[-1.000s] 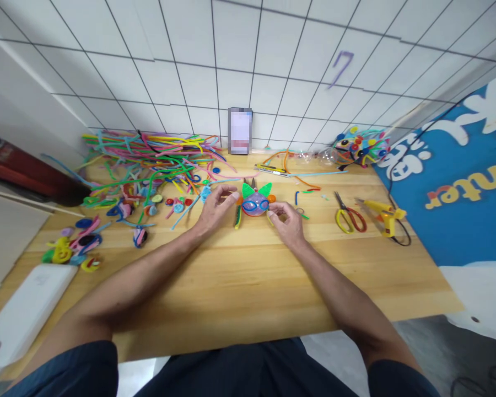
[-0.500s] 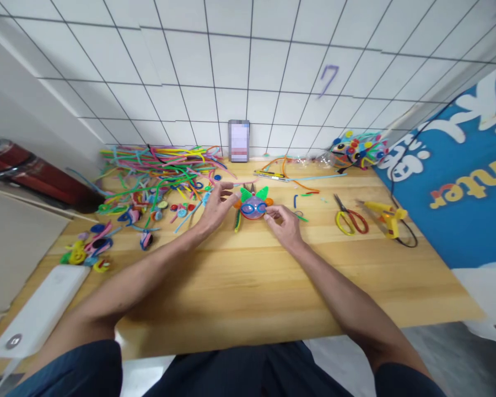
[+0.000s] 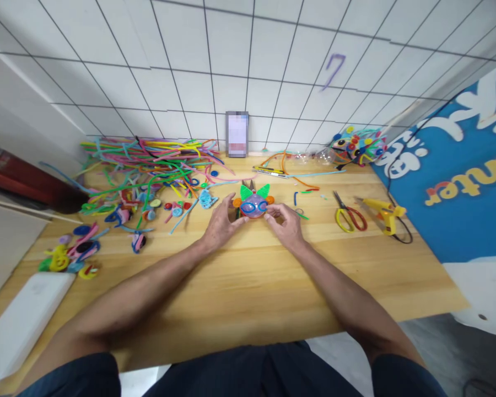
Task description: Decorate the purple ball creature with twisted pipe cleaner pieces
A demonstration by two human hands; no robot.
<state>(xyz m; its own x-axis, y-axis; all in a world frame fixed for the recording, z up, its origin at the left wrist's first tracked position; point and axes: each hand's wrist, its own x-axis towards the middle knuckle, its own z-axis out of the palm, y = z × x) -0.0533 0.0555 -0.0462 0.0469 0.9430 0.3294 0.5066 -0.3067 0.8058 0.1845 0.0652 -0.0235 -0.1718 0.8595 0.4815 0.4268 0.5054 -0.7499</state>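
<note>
A small craft figure stands at the middle of the table: a purplish see-through ball with green leaf-shaped ears, orange balls at its sides and blue pipe-cleaner glasses across its front. My left hand curves around its left side, thumb at the lower edge and fingers by the orange ball. At the right end of the glasses, my right hand has thumb and fingertips pinched together. Dark tool tips show behind the figure, the rest of that tool hidden.
Pipe cleaners are heaped at back left, with finished small pieces in front. Scissors and a yellow glue gun lie right. A phone leans on the wall; a decorated ball sits back right.
My left hand has come down and nearer, from the upper left of the figure to its lower left side. My right hand stays at the glasses' right end. The view has shifted slightly.
</note>
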